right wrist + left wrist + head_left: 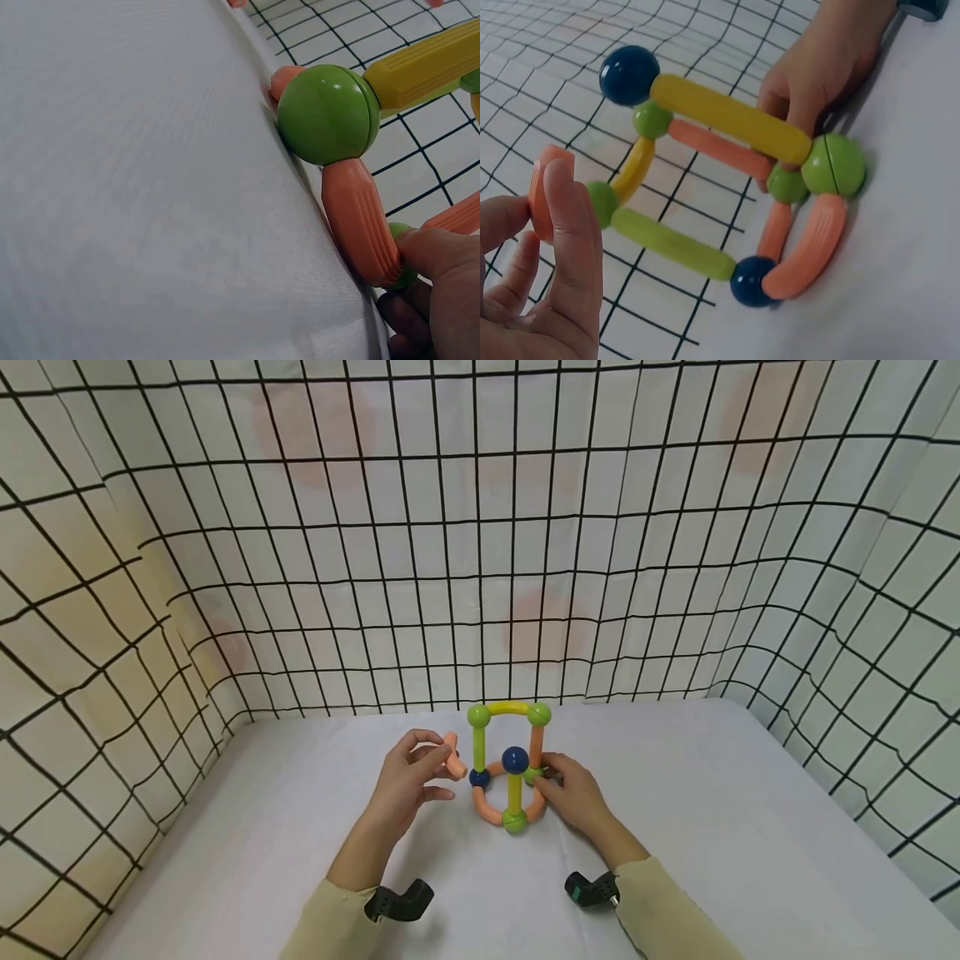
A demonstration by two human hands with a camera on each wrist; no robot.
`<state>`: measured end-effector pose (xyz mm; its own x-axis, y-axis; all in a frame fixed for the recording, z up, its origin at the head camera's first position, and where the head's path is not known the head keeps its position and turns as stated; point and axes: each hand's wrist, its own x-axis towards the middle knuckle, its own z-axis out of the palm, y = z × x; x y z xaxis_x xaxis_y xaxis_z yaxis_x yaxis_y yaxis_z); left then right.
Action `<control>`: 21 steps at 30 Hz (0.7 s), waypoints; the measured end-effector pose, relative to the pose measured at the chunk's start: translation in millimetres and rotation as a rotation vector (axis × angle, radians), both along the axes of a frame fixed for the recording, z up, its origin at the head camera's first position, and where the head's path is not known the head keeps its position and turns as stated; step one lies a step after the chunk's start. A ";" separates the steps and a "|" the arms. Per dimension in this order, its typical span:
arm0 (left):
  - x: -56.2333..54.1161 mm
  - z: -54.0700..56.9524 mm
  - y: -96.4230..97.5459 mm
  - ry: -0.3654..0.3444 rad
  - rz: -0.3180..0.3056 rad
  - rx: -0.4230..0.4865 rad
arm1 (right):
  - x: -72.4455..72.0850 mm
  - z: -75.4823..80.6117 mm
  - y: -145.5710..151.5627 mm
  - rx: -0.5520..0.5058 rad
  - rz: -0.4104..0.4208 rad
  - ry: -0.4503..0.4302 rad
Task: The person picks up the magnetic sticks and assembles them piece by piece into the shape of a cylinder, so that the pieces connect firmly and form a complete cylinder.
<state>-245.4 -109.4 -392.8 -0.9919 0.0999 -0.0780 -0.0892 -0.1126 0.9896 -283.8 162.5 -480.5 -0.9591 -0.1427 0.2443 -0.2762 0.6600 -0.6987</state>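
Observation:
A frame of toy rods and balls point(514, 821) stands on the white cloth. Its base is a ring of curved orange rods point(810, 251) joined by green and dark blue balls. Upright rods rise from it, and a curved yellow rod point(508, 707) bridges two green balls on top. A dark blue ball point(515, 760) caps the yellow upright rod point(731, 118). My left hand point(405, 783) pinches a loose curved orange rod point(453, 757) just left of the frame. With thumb and fingers, my right hand point(576, 792) grips the low green ball point(403, 259) on the frame's right side.
A white cloth point(690, 802) covers the table. White walls with a black grid point(495, 543) enclose it at the back and both sides. Black wrist cameras point(401, 902) sit at both sleeves.

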 end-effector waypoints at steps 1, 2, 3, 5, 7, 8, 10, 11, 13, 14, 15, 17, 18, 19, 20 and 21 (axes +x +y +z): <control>-0.6 0.6 3.1 -0.003 -0.001 0.006 | 0.0 0.0 0.1 -0.001 0.000 0.007; -1.1 1.3 6.1 -0.003 -0.004 0.009 | 0.1 0.0 0.2 0.001 0.000 0.013; -1.5 2.0 8.9 -0.004 -0.005 0.012 | 0.0 -0.3 0.4 0.003 0.001 0.019; -2.5 3.2 13.8 -0.003 -0.008 0.023 | -0.1 -0.5 0.6 0.010 0.004 0.025; -3.4 3.9 17.6 -0.001 -0.011 0.037 | -0.2 -0.6 0.9 0.010 0.006 0.019; -4.1 4.1 19.3 0.000 -0.012 0.044 | -0.1 -0.5 0.9 0.011 0.007 0.015; -5.3 4.6 22.2 0.002 -0.017 0.065 | 0.2 -0.3 0.7 0.012 0.008 0.009; -6.0 4.5 23.2 0.000 -0.021 0.074 | 0.4 0.2 0.5 0.008 0.008 0.001; -7.4 4.2 25.4 -0.003 -0.024 0.091 | 0.4 0.5 0.5 0.010 0.007 0.002; -8.1 3.9 26.4 -0.005 -0.024 0.095 | 0.6 0.5 0.3 0.009 0.007 0.002; -8.4 4.0 27.3 -0.009 -0.023 0.099 | 0.6 0.5 0.3 0.009 0.007 0.004; -9.2 3.5 28.8 -0.017 -0.017 0.103 | 0.7 0.6 0.3 0.009 0.005 0.001; -9.6 3.5 29.7 -0.020 -0.013 0.104 | 0.7 0.6 0.3 0.014 0.004 0.002; -10.1 3.3 30.5 -0.022 -0.010 0.104 | 0.9 0.7 0.2 0.012 0.004 -0.001; -10.2 3.7 31.1 -0.027 -0.007 0.107 | 1.0 0.9 0.3 0.010 0.003 -0.003; -10.4 4.0 31.9 -0.031 -0.004 0.108 | 0.8 0.8 0.4 0.012 0.004 -0.002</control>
<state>-255.8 -77.5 -388.8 -0.9888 0.1136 -0.0968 -0.1199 -0.2181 0.9685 -283.0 162.9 -479.6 -0.9589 -0.1494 0.2411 -0.2777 0.6669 -0.6915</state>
